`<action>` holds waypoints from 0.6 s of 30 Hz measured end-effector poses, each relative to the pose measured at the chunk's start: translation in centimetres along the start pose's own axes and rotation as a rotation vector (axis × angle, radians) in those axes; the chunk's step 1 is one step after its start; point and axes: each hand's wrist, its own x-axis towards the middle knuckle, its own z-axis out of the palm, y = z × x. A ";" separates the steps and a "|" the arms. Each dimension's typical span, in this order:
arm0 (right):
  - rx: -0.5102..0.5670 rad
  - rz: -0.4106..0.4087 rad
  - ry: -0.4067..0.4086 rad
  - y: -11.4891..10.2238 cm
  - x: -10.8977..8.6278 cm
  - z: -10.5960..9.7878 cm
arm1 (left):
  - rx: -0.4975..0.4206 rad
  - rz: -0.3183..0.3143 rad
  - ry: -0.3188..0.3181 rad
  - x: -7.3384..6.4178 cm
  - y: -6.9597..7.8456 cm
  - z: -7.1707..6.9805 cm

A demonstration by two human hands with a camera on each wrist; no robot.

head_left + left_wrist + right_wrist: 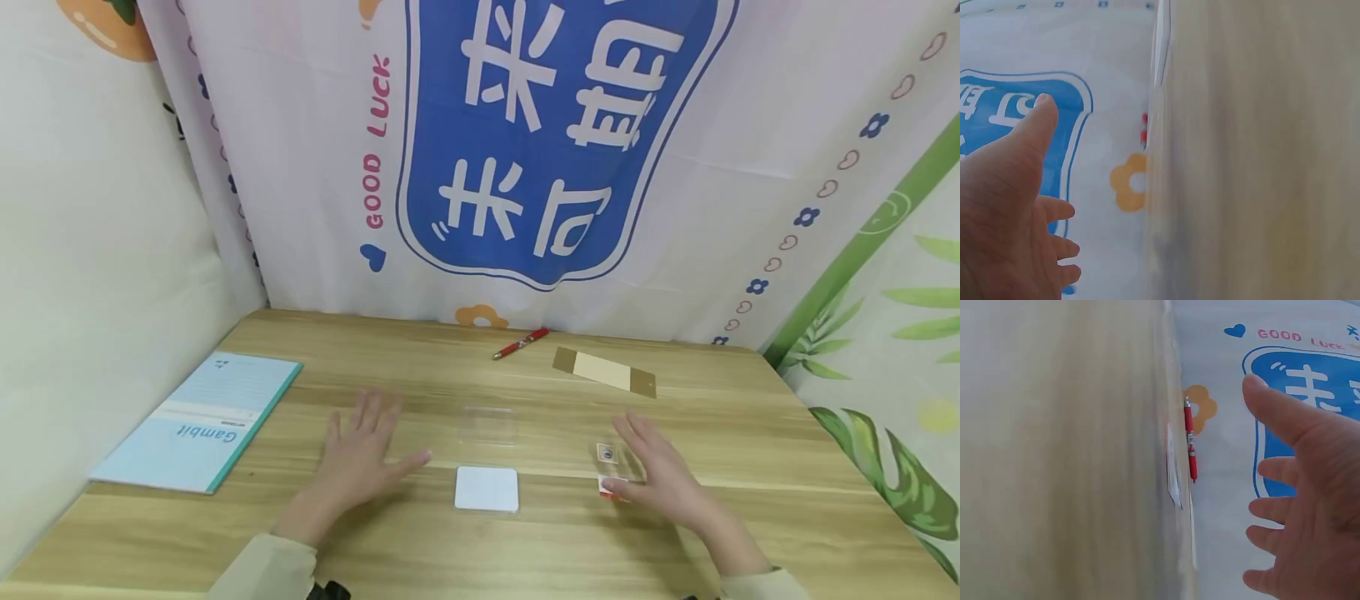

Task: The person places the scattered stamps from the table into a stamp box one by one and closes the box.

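My left hand (360,462) hovers over the wooden table with its fingers spread and nothing in it. My right hand (663,479) is likewise spread and holds nothing; its thumb overlaps a small red-and-white piece (617,497), and whether they touch I cannot tell. Just above that piece lies a small square tag (607,453) with a dark round mark. Between the hands are a white rounded card (486,489) and a clear flat plastic piece (487,427) beyond it. Both wrist views show straight fingers and thumb, the left hand (1010,187) and right hand (1316,494) gripping nothing.
A light blue notebook (198,425) lies at the table's left. Toward the back are a red pen (520,343) and a brown-and-cream strip (603,372). A printed curtain (315,167) hangs behind the table's back edge, with cloth on both sides.
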 end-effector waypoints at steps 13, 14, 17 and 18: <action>0.341 0.191 0.097 2.3 -3.0 3.2 | -0.536 0.104 -0.046 -0.7 1.0 3.8; 0.338 0.191 0.102 2.4 -3.1 3.4 | -0.550 0.111 -0.054 -0.8 1.2 4.0; 0.304 0.179 0.119 2.6 -3.2 3.8 | -0.537 0.135 -0.077 -1.0 1.5 4.5; 0.293 0.182 0.124 2.6 -3.2 3.9 | -0.511 0.141 -0.079 -1.1 1.5 4.6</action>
